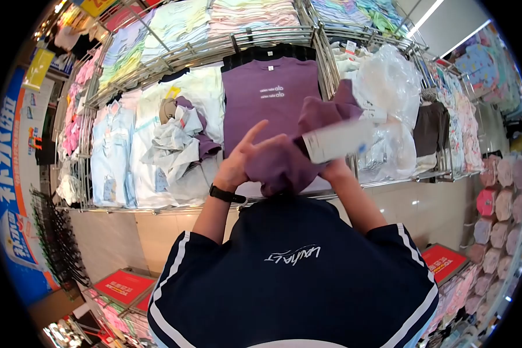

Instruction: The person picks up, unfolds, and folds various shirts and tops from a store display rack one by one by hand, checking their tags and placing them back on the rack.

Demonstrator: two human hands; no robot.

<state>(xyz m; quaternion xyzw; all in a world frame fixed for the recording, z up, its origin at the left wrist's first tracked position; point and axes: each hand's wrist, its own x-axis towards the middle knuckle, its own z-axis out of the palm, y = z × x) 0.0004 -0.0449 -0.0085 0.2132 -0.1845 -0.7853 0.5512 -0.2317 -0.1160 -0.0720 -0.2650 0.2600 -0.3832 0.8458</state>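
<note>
A bunched purple shirt (284, 165) is held up over the front edge of the display rack, between my two hands. My left hand (235, 165), with a black band on its wrist, grips its left side, one finger sticking up. Under the right side is my right hand (336, 169), closed on the cloth, with most of its fingers hidden. A white tag (336, 142), blurred by motion, hangs across the shirt near my right hand. Just beyond lies a flat purple T-shirt (267, 87) with white lettering, on top of a black one (301, 52).
Left of the purple stack, a crumpled heap of grey and purple clothes (180, 133) lies on pale folded shirts. Clear plastic bags (388, 87) cover clothes to the right. Metal rails (330, 75) divide the rack. Red signs (122, 288) stand behind me on both sides.
</note>
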